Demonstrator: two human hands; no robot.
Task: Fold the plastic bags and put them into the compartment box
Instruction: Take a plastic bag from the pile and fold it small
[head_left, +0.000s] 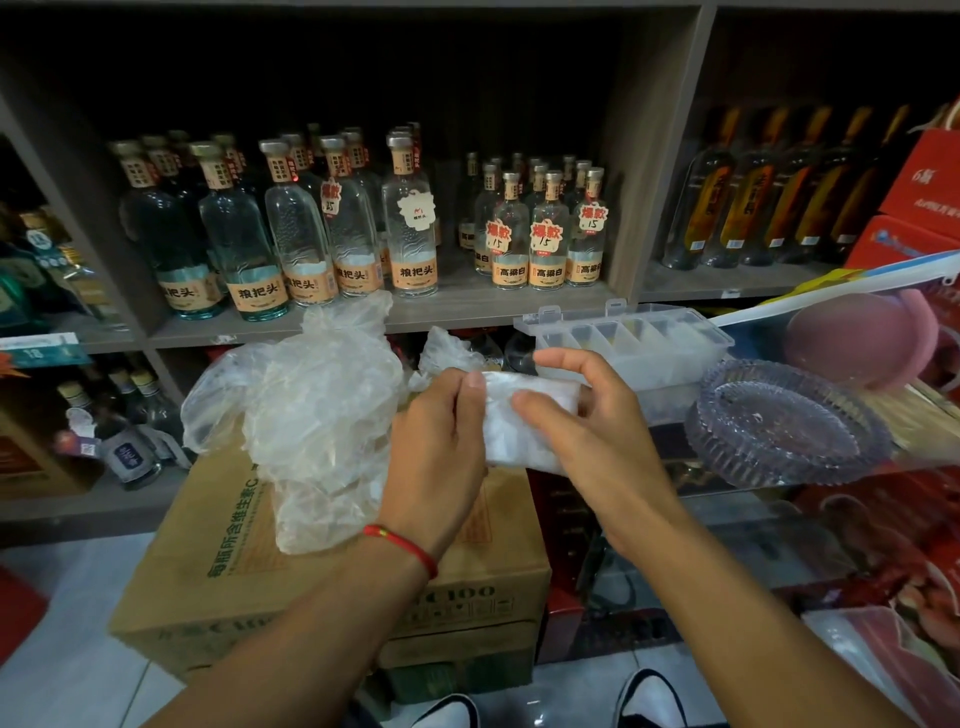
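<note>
— Where's the folded plastic bag (524, 415)?
— Between both grips — left hand (441, 441) pinches its left end, right hand (582, 415) curls round the right, in front of the open compartment box (631, 343).
— The loose bags (306, 415)?
— Heaped on the cardboard carton (332, 587).

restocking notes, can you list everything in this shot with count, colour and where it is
folded plastic bag: one, clear white, held between both hands
loose plastic bags: a crumpled pile, clear, on the cardboard box
cardboard box: one, brown, on the floor at centre
compartment box: one, clear, lid open, right of the shelf edge
glass dish: one, clear, ribbed, right of the hands
bottles: many, clear with orange labels, on the shelf
red cartons: several, far right
left hand: grips the bag's left end
right hand: pinches its right side
</note>
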